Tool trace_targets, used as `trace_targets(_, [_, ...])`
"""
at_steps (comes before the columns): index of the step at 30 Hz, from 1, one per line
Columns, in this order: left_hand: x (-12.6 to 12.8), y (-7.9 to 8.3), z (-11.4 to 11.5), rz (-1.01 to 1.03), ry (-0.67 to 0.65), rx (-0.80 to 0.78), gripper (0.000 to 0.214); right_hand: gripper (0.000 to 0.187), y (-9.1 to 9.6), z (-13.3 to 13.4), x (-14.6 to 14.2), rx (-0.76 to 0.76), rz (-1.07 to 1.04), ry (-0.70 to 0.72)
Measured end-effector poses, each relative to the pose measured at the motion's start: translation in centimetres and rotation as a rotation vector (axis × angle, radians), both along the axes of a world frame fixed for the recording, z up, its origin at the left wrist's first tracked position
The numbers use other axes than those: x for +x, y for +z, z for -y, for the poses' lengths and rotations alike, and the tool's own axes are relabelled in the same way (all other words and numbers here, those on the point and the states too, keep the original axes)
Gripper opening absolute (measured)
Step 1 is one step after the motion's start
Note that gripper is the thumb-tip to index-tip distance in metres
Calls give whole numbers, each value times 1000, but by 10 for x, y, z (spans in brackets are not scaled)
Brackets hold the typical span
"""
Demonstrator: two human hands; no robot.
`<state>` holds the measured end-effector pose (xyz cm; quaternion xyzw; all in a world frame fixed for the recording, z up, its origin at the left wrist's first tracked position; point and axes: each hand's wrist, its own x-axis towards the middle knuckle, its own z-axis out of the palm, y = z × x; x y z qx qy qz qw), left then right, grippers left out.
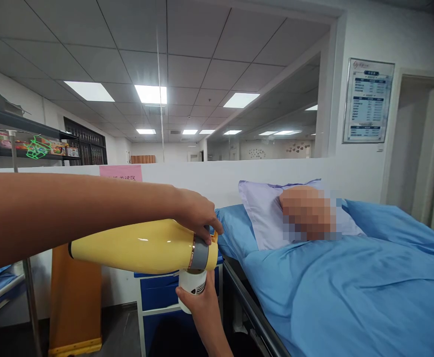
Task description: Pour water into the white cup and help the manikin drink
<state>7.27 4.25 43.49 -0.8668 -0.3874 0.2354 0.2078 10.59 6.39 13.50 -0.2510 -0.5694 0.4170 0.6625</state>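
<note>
Beside a hospital bed (350, 297), we hold a yellow flask (138, 245) tipped sideways, left hand (196, 213) clenched round its neck, above a white cup (191, 285) that our right hand (200, 310) clasps from below.

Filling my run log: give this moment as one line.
left hand: yellow flask tipped sideways | right hand: white cup under its mouth | beside: blue bed
</note>
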Motion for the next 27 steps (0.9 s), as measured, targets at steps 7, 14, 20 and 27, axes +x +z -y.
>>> trace_targets(7, [0,0,1,-14,13,-8,42,61,1,1,-1,-86,-17,66])
trace_targets(14, [-1,0,0,-21,22,-6,43,58,1,1,-1,-106,1,45])
trace_targets(20, [0,0,0,-107,-23,11,47,58,1,0,0,-86,-16,51])
trace_targets(27, [0,1,-1,-101,-25,5,48,55,2,-1,1,-110,18,51])
